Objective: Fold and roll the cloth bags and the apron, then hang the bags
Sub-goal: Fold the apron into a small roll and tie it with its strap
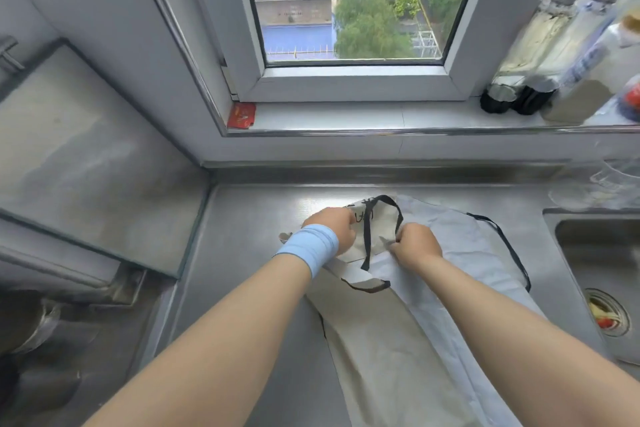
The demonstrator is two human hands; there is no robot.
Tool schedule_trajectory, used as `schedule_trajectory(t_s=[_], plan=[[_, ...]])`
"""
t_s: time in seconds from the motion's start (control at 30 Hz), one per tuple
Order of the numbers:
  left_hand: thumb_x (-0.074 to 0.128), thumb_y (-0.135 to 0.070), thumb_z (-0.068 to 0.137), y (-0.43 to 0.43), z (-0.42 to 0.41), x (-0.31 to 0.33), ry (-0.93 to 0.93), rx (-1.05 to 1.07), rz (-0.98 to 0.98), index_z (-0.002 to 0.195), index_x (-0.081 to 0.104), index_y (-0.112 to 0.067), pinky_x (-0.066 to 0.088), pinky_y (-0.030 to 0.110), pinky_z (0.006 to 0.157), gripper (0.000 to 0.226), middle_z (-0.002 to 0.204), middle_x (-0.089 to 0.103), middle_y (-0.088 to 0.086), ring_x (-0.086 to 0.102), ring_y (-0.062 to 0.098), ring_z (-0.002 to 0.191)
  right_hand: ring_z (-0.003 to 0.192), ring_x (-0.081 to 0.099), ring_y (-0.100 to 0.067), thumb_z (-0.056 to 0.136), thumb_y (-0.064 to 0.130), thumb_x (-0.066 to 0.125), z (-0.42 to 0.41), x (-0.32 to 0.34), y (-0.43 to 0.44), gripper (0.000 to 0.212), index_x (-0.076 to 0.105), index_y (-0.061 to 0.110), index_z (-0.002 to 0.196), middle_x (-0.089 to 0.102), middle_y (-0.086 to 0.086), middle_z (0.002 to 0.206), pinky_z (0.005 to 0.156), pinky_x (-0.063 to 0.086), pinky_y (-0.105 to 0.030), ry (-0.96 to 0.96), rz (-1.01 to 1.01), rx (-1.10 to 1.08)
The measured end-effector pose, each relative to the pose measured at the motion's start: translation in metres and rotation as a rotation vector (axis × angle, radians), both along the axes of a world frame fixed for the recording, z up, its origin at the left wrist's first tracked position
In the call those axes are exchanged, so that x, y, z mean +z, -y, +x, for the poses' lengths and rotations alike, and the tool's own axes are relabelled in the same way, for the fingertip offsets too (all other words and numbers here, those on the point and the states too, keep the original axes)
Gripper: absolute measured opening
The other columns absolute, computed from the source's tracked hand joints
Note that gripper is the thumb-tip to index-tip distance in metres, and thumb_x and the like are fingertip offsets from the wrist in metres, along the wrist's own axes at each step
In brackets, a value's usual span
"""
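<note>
A cream cloth bag with black handles lies partly folded on the steel counter. My left hand, with a light blue wristband, grips the bag's left side. At the bag's right edge, by a black handle, my right hand pinches the cloth. Under and to the right of it spreads a pale blue-white cloth with a thin black strap. A longer beige cloth runs from under the bag toward me.
A sink with food scraps in its drain lies at the right. The window sill behind carries a red packet and dark-based bottles. A glass-topped stove is at the left. Clear glassware stands at the far right.
</note>
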State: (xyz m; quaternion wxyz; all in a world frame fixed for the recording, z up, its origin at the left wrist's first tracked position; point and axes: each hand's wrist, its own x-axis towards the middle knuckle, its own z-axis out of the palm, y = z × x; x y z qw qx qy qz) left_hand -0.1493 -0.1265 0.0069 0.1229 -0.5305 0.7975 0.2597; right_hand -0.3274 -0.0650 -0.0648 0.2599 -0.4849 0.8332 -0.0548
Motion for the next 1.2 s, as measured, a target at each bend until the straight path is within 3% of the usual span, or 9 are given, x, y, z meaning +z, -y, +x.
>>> schedule_trajectory(t_s=[0.13, 0.27, 0.47, 0.63, 0.73, 0.8, 0.93, 1.07, 1.2], plan=[[0.065, -0.043, 0.081, 0.012, -0.013, -0.003, -0.058, 0.152, 0.068, 0.133, 0.042, -0.017, 0.046, 0.034, 0.080, 0.063, 0.124, 0.057, 0.002, 0.058, 0.026, 0.106, 0.072, 0.056, -0.016, 0.087, 0.038, 0.063, 0.003, 0.026, 0.021, 0.021, 0.058, 0.024, 0.071, 0.061, 0.009, 0.072, 0.059, 0.041, -0.031, 0.094, -0.236, -0.017], [0.074, -0.060, 0.059, 0.022, -0.016, 0.014, -0.170, 0.313, 0.154, 0.137, 0.032, -0.025, 0.045, 0.032, 0.075, 0.095, 0.118, 0.056, -0.004, 0.054, 0.023, 0.093, 0.062, 0.061, -0.014, 0.086, 0.023, 0.064, 0.014, 0.078, 0.058, 0.012, 0.066, 0.021, 0.074, 0.064, 0.008, 0.064, 0.055, 0.044, -0.025, 0.701, -0.380, -0.251], [0.055, -0.033, 0.075, 0.057, 0.000, 0.061, 0.099, 0.095, -0.053, 0.085, 0.054, -0.026, 0.046, 0.027, 0.067, 0.013, 0.088, 0.063, -0.004, 0.060, 0.020, 0.077, 0.075, 0.070, -0.027, 0.100, 0.021, 0.051, 0.026, 0.123, 0.097, 0.015, 0.058, 0.008, 0.100, 0.060, -0.009, 0.084, 0.077, 0.059, -0.046, 1.224, -0.275, -0.562], [0.058, -0.020, 0.078, 0.107, 0.034, 0.101, 0.012, 0.401, -0.052, 0.075, 0.064, -0.016, 0.047, 0.025, 0.058, 0.007, 0.074, 0.061, 0.003, 0.057, 0.024, 0.061, 0.113, 0.064, -0.030, 0.103, 0.030, 0.047, 0.040, 0.123, 0.117, 0.017, 0.053, 0.014, 0.107, 0.065, -0.008, 0.113, 0.091, 0.050, -0.046, 1.457, -0.321, -0.603], [0.057, -0.003, 0.087, 0.125, 0.054, 0.095, -0.735, 1.039, 0.156, 0.086, 0.066, -0.009, 0.055, 0.038, 0.078, 0.011, 0.099, 0.066, 0.011, 0.065, 0.030, 0.083, 0.135, 0.046, -0.024, 0.095, 0.046, 0.056, 0.053, 0.112, 0.119, 0.043, 0.051, 0.025, 0.132, 0.051, -0.001, 0.143, 0.106, 0.033, -0.045, 1.307, -0.198, -0.354], [0.054, -0.004, 0.092, 0.121, 0.066, 0.080, -0.984, 1.134, 0.148, 0.109, 0.063, -0.008, 0.053, 0.046, 0.088, 0.020, 0.111, 0.060, 0.011, 0.063, 0.033, 0.098, 0.137, 0.041, -0.024, 0.089, 0.048, 0.064, 0.065, 0.098, 0.113, 0.072, 0.032, 0.025, 0.150, 0.039, -0.002, 0.153, 0.107, 0.034, -0.044, 1.052, -0.179, -0.239], [0.049, -0.003, 0.089, 0.094, 0.088, 0.037, -0.637, 0.902, -0.226, 0.130, 0.054, -0.017, 0.041, 0.030, 0.101, 0.043, 0.130, 0.056, 0.006, 0.055, 0.026, 0.118, 0.127, 0.051, -0.017, 0.080, 0.047, 0.070, 0.083, 0.066, 0.090, 0.065, 0.049, 0.027, 0.138, 0.052, 0.001, 0.141, 0.099, 0.042, -0.032, 0.598, -0.206, 0.087], [0.046, -0.002, 0.086, 0.059, 0.099, -0.004, -0.415, 0.844, -0.081, 0.117, 0.057, -0.017, 0.045, 0.030, 0.092, 0.036, 0.121, 0.058, 0.007, 0.058, 0.029, 0.110, 0.130, 0.046, -0.025, 0.083, 0.032, 0.060, 0.087, 0.028, 0.063, 0.061, 0.044, 0.025, 0.142, 0.051, -0.002, 0.140, 0.103, 0.037, -0.038, 0.031, 0.076, 0.440], [0.045, -0.004, 0.084, 0.017, 0.100, -0.035, -0.236, 0.564, -0.065, 0.089, 0.063, -0.025, 0.046, 0.033, 0.095, 0.028, 0.118, 0.056, 0.007, 0.058, 0.029, 0.107, 0.119, 0.044, -0.029, 0.083, 0.023, 0.054, 0.081, 0.004, 0.039, 0.045, 0.047, 0.021, 0.127, 0.045, -0.006, 0.129, 0.095, 0.035, -0.041, -0.185, 0.136, 0.543]])
